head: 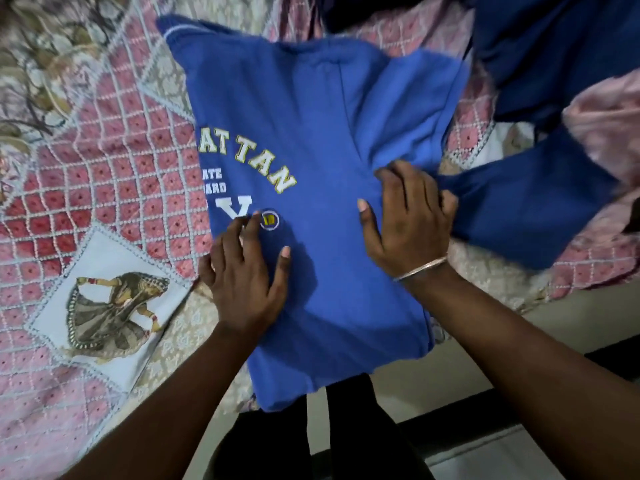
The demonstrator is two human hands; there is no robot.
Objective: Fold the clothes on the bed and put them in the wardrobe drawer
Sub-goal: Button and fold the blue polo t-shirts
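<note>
Hands work a blue T-shirt (311, 133) spread across a bed (104, 168) covered in a pink-and-white quilted spread. Left hand (247, 271) lies flat on the shirt's printed front, fingers straight and fanned, fingertips touching the white lettering and a small round badge (269, 220) just ahead of them; it grips nothing. Right hand (408, 223), a thin metal bangle (420, 268) at its wrist, presses on the shirt's right side with thumb stretched toward the left hand, while its curled fingers bunch the fabric where a sleeve (526, 209) trails away to the right of that hand. Beyond the right hand, darker blue clothing (554, 57) and a pale pink garment (609, 126) sit heaped on the bed. Left of the left hand, a white patch printed with a dancer figure (114, 313) shows on the spread. Shirt's lower hem hangs over the bed edge, beneath both forearms.
</note>
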